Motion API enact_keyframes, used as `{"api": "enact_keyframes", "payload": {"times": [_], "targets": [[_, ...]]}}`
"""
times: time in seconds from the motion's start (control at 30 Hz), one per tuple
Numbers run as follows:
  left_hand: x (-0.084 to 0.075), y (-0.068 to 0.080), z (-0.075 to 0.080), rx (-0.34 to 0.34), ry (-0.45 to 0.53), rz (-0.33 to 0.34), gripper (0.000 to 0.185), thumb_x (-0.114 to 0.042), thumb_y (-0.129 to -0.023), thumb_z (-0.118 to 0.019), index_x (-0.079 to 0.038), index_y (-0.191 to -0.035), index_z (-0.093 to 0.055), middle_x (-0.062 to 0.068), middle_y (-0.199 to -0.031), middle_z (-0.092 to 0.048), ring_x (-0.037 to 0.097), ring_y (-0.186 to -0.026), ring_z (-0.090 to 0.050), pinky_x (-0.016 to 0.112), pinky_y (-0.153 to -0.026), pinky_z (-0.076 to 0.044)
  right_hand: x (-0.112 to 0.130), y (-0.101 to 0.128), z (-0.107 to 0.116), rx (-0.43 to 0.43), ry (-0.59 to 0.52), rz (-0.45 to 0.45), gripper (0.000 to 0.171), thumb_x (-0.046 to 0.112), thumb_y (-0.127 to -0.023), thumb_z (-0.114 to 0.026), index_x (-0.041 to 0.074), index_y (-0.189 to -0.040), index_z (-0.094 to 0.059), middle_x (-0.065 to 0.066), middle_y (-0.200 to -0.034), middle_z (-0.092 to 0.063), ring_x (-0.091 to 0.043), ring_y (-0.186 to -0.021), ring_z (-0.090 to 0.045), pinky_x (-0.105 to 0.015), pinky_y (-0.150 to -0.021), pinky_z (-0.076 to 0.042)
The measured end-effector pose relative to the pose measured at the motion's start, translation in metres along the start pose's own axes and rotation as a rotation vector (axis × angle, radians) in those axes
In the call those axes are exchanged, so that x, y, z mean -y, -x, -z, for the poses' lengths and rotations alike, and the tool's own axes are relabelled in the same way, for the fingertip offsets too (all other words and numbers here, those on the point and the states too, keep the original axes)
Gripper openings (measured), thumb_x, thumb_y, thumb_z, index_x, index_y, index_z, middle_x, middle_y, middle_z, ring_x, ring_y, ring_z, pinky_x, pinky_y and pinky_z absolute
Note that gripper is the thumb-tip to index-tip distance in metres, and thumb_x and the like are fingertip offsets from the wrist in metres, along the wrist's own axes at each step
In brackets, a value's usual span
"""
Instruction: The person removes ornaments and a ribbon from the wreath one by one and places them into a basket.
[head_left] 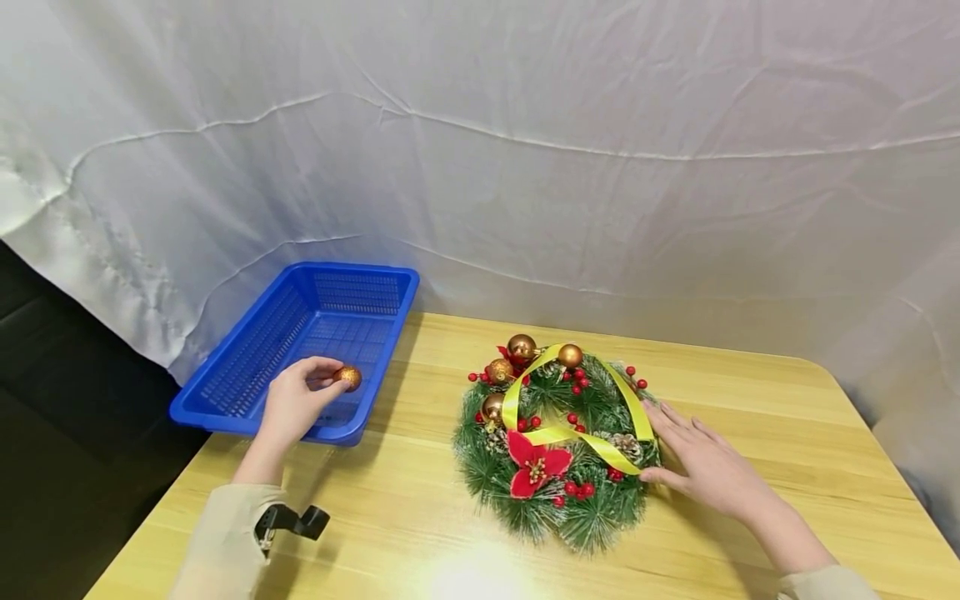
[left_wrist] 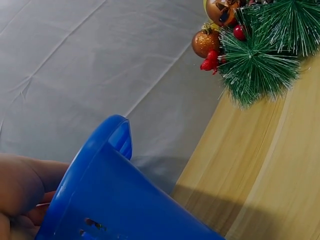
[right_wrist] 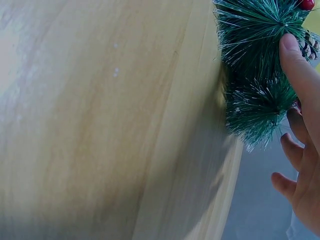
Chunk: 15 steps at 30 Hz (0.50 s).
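Left hand (head_left: 294,406) holds gold bauble (head_left: 348,377) over blue basket (head_left: 247,360).

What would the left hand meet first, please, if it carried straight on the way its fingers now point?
Probably the far wall of the blue basket: the left hand holds a gold glitter bauble over the basket, fingers pointing to its far right corner. Depth is unclear; it might pass above the rim.

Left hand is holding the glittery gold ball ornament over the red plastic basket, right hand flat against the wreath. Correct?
Not quite: the basket is blue, not red. The head view shows the left hand pinching the glittery gold ball ornament over the blue plastic mesh basket. The rest holds: the right hand rests with straight fingers against the green pine wreath with the yellow ribbon.
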<state>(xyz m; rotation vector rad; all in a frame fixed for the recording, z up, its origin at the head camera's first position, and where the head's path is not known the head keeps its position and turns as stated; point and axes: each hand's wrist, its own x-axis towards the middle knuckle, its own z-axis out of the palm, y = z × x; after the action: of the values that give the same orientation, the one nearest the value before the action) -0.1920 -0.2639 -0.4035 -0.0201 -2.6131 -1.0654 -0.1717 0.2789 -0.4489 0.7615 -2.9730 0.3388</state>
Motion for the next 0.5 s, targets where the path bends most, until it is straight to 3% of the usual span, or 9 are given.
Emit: {"api": "enact_keyframes", "payload": {"times": [0.23, 0.5], "targets": [[0.0003, -0.0024, -0.0002, 0.033, -0.022, 0.026, 0.027, -0.015, -0.083, -0.075, 0.001, -0.104, -0.067, 0.019, -0.098, -0.068, 0.030, -0.087, -0.066, 0.039, -0.074, -0.054, -0.0004, 0.0002, 0.0004, 0.005, -0.002, -0.008, 0.094, 0.062, -0.086, -0.055, 0.015, -0.154, -0.012, -0.013, -0.155, -0.022, -0.038, -0.138, -0.026, -0.045, -0.115, -0.001], [-0.0014, -0.0008, 0.0010, 0.064, -0.028, 0.040, 0.028, -0.011, -0.084, -0.073, 0.003, -0.107, -0.066, 0.021, -0.102, -0.067, 0.034, -0.093, -0.065, 0.046, -0.081, -0.053, -0.0031, -0.0005, -0.0006, 0.019, 0.005, -0.018, 0.095, 0.064, -0.085, -0.055, 0.018, -0.155, -0.009, -0.013, -0.155, -0.021, -0.036, -0.139, -0.024, -0.054, -0.113, -0.012]]}}
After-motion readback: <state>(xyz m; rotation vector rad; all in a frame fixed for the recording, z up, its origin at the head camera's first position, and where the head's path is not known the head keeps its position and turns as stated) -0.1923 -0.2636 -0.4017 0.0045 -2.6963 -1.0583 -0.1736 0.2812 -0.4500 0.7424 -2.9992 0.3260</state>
